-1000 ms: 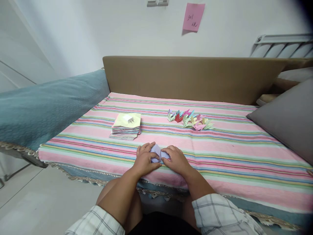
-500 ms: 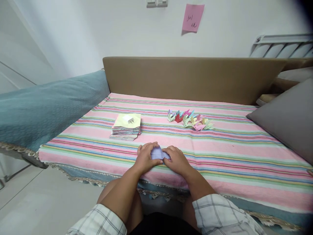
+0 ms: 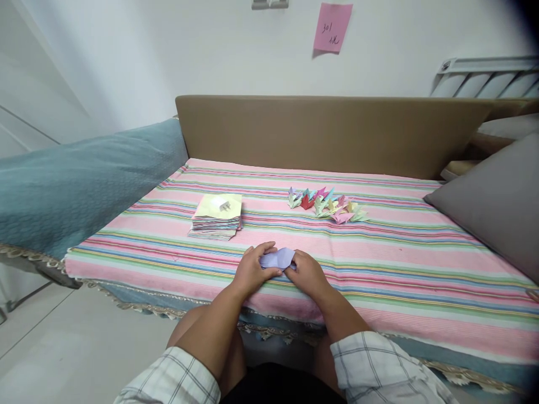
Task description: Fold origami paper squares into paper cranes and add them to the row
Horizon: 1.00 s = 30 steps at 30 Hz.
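Note:
Between my two hands is a partly folded sheet of lavender paper [image 3: 278,258], just above the striped cover near the front of the seat. My left hand [image 3: 253,269] grips its left end, fingers behind and thumb in front. At the other end, my right hand [image 3: 309,274] pinches the paper's right edge; its fingertips are partly hidden. Beyond my left hand stands a stack of square paper sheets [image 3: 215,221], with a small white plug-like object [image 3: 221,203] on top. Farther right lie several folded paper cranes [image 3: 326,206] in mixed colours.
The striped cloth [image 3: 404,269] covers a sofa seat with a brown backrest [image 3: 320,134]. A blue-covered armrest [image 3: 92,174] bounds the left side, and a grey cushion [image 3: 497,196] leans at the right. A pink note [image 3: 332,28] is stuck to the wall.
The lavender paper's upper flap has shifted right and now spans toward my right hand. My right fingers have moved to its upper right edge, while my left hand keeps its hold.

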Each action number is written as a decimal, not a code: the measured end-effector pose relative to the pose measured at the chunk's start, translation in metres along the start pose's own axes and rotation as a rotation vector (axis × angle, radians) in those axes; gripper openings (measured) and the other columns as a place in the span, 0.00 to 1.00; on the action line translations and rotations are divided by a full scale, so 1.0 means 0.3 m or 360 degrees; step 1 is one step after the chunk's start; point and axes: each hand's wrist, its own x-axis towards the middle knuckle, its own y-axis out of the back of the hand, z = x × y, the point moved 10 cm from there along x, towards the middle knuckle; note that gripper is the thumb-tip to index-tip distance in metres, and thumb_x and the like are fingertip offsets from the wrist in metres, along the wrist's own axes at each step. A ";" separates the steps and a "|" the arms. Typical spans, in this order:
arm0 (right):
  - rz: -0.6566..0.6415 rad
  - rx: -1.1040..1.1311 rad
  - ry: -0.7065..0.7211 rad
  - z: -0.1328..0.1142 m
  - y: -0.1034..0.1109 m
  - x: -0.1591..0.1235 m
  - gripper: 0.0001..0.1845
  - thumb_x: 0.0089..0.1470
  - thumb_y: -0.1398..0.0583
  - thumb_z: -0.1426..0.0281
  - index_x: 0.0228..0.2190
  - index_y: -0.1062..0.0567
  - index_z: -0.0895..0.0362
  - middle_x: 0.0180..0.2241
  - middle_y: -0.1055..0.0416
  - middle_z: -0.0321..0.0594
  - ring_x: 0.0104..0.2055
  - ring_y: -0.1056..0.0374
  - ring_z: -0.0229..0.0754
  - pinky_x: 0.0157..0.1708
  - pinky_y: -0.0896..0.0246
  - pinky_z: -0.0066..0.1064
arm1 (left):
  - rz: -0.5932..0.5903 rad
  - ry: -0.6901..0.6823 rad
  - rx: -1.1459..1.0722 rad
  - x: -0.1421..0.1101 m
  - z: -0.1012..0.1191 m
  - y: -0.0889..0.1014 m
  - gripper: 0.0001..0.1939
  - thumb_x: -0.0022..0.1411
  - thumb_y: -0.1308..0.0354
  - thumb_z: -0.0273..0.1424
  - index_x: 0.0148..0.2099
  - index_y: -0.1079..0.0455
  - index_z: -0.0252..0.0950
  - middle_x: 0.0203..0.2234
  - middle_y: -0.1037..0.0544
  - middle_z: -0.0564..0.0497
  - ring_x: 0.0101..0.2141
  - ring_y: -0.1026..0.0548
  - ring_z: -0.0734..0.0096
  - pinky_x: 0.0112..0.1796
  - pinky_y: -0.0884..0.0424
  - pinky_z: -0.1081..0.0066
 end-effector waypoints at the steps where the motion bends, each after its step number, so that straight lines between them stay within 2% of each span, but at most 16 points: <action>1: 0.0014 0.0024 -0.0037 0.008 0.006 -0.001 0.07 0.49 0.45 0.72 0.31 0.28 0.57 0.30 0.30 0.39 0.34 0.36 0.41 0.31 0.47 0.28 | -0.0001 0.0001 -0.0004 0.000 -0.001 -0.001 0.36 0.43 0.31 0.33 0.55 0.39 0.40 0.46 0.25 0.47 0.49 0.29 0.62 0.54 0.43 0.58; 4: 0.0049 0.0154 -0.0150 0.039 0.018 -0.004 0.11 0.49 0.45 0.72 0.36 0.28 0.55 0.31 0.28 0.38 0.32 0.34 0.41 0.30 0.46 0.28 | -0.0008 0.0009 0.0016 0.001 0.002 -0.002 0.35 0.43 0.31 0.33 0.54 0.38 0.40 0.45 0.24 0.48 0.48 0.29 0.62 0.54 0.42 0.58; 7: 0.0133 0.0365 -0.0243 0.076 0.025 -0.009 0.18 0.50 0.49 0.73 0.44 0.32 0.52 0.38 0.27 0.38 0.37 0.32 0.43 0.34 0.42 0.31 | -0.0014 0.0009 0.0095 0.002 0.013 -0.001 0.34 0.43 0.31 0.34 0.54 0.36 0.40 0.44 0.23 0.48 0.47 0.28 0.61 0.54 0.43 0.57; 11: 0.0311 0.0785 -0.0324 0.126 0.035 -0.020 0.18 0.52 0.53 0.73 0.45 0.35 0.53 0.38 0.27 0.39 0.37 0.31 0.41 0.37 0.38 0.33 | -0.0025 -0.0036 0.0289 0.003 0.029 -0.004 0.30 0.44 0.32 0.38 0.51 0.33 0.42 0.46 0.24 0.49 0.47 0.29 0.60 0.55 0.47 0.54; 13: 0.0469 0.0893 -0.0260 0.122 0.070 -0.030 0.15 0.55 0.53 0.70 0.44 0.35 0.55 0.39 0.28 0.41 0.38 0.31 0.41 0.38 0.37 0.35 | -0.0033 -0.0062 0.0359 0.002 0.034 -0.007 0.29 0.44 0.32 0.39 0.50 0.32 0.43 0.47 0.25 0.49 0.47 0.29 0.60 0.56 0.49 0.53; 16: 0.0697 0.0644 0.0064 0.040 0.157 -0.056 0.14 0.57 0.52 0.66 0.41 0.31 0.56 0.43 0.32 0.45 0.48 0.37 0.45 0.49 0.42 0.40 | -0.0057 -0.0102 0.0409 -0.001 0.041 -0.016 0.28 0.44 0.33 0.41 0.49 0.32 0.43 0.46 0.25 0.49 0.47 0.29 0.60 0.56 0.51 0.53; 19: 0.0538 0.0293 0.0351 -0.061 0.156 -0.061 0.15 0.57 0.50 0.66 0.37 0.25 0.54 0.51 0.37 0.45 0.55 0.44 0.47 0.54 0.50 0.43 | -0.0074 -0.0171 0.0462 -0.005 0.058 -0.024 0.27 0.44 0.33 0.41 0.48 0.32 0.43 0.45 0.24 0.50 0.47 0.29 0.61 0.57 0.52 0.52; 21: 0.0427 0.0149 0.0384 -0.078 0.136 -0.057 0.16 0.57 0.50 0.66 0.36 0.24 0.53 0.54 0.40 0.43 0.57 0.48 0.49 0.56 0.53 0.45 | -0.0093 -0.0226 0.0507 -0.007 0.073 -0.028 0.28 0.44 0.33 0.42 0.48 0.31 0.44 0.45 0.24 0.50 0.47 0.30 0.61 0.57 0.54 0.52; 25: 0.0253 0.0024 0.0323 -0.053 0.090 -0.041 0.18 0.58 0.51 0.64 0.36 0.22 0.53 0.57 0.42 0.43 0.59 0.50 0.49 0.56 0.54 0.47 | -0.0173 -0.0299 0.0498 -0.007 0.091 -0.033 0.29 0.43 0.33 0.43 0.48 0.31 0.44 0.45 0.24 0.50 0.48 0.30 0.61 0.58 0.55 0.53; 27: 0.0213 0.0010 0.0298 -0.043 0.079 -0.036 0.18 0.58 0.51 0.64 0.36 0.22 0.53 0.56 0.41 0.43 0.58 0.49 0.48 0.56 0.53 0.46 | -0.0190 -0.0278 0.0394 -0.004 0.085 -0.025 0.26 0.48 0.36 0.43 0.49 0.31 0.42 0.46 0.25 0.49 0.48 0.30 0.61 0.57 0.49 0.56; 30: 0.0194 -0.0009 0.0293 -0.046 0.077 -0.034 0.18 0.58 0.51 0.64 0.34 0.22 0.53 0.56 0.40 0.43 0.58 0.49 0.48 0.56 0.53 0.45 | -0.0082 -0.0102 0.0163 0.009 0.041 0.009 0.18 0.59 0.46 0.39 0.50 0.32 0.40 0.44 0.24 0.49 0.44 0.27 0.66 0.48 0.35 0.65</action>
